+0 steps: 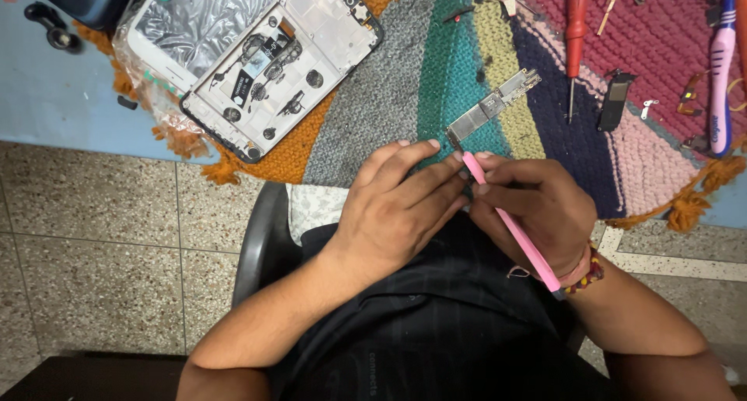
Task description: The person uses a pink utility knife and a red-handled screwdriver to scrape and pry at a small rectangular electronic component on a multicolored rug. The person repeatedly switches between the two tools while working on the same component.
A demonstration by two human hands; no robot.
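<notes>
Right hand (pixel 537 206) pinched shut on a slim pink tool (pixel 510 222); left hand (pixel 401 202) closed beside it, fingertips steadying the tip. Just beyond the grip, touching the tool's point: a narrow, metallic circuit board (pixel 490 105), flat on the striped knitted mat (pixel 389 89). Farther left, an opened phone frame (pixel 284 62); farther right, a red screwdriver (pixel 576 27).

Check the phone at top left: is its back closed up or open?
Open. The phone lies with no back cover, its inner frame and parts bare; its circuit board lies apart on the knitted mat.

Rough knitted mat (pixel 389 97), shiny metal board (pixel 492 105)
</notes>
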